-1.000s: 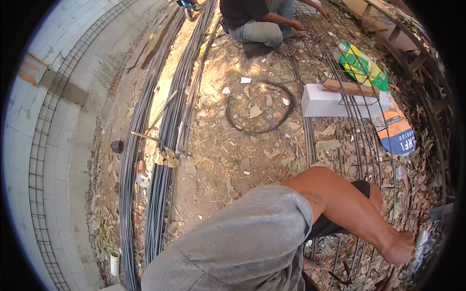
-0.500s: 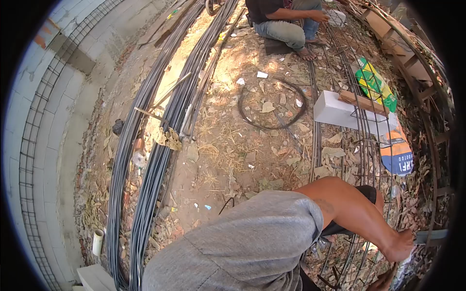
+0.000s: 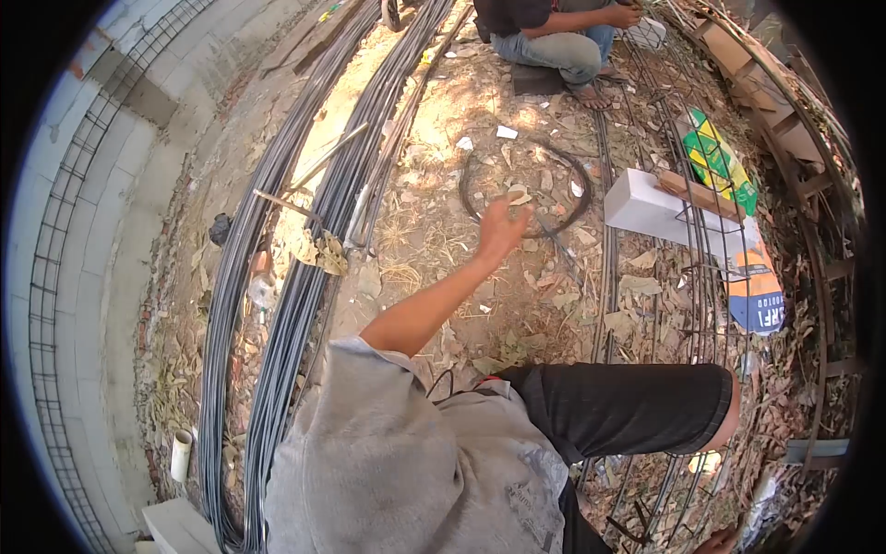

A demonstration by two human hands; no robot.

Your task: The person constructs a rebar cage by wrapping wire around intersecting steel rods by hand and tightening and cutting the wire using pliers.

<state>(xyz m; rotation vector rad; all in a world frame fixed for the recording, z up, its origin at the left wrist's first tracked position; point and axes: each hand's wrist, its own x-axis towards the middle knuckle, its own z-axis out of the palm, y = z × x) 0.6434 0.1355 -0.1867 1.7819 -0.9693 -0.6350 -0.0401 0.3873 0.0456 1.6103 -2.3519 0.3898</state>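
Observation:
My left hand [image 3: 503, 229] is stretched out over the near side of a thin dark wire coil [image 3: 581, 210] on the ground. Its fingers look apart, and I see nothing held in them. A dry leaf [image 3: 521, 195] lies just past the fingertips, inside the ring. Only a sliver of my right hand [image 3: 720, 543] shows at the bottom edge, low on the right near the rebar; its fingers are hidden.
Long bundles of steel rods [image 3: 268, 406] run along the left. On the right, a white block [image 3: 637, 203] with a wooden piece [image 3: 692, 194] lies among the rebar cage bars [image 3: 694, 277]. Another person [image 3: 554, 51] sits at the top. My bent knee [image 3: 729, 406] points right.
My left arm has swung from the lower right, where its hand was close to the other hand, up and left to the wire coil. My shirt and knee have shifted in view.

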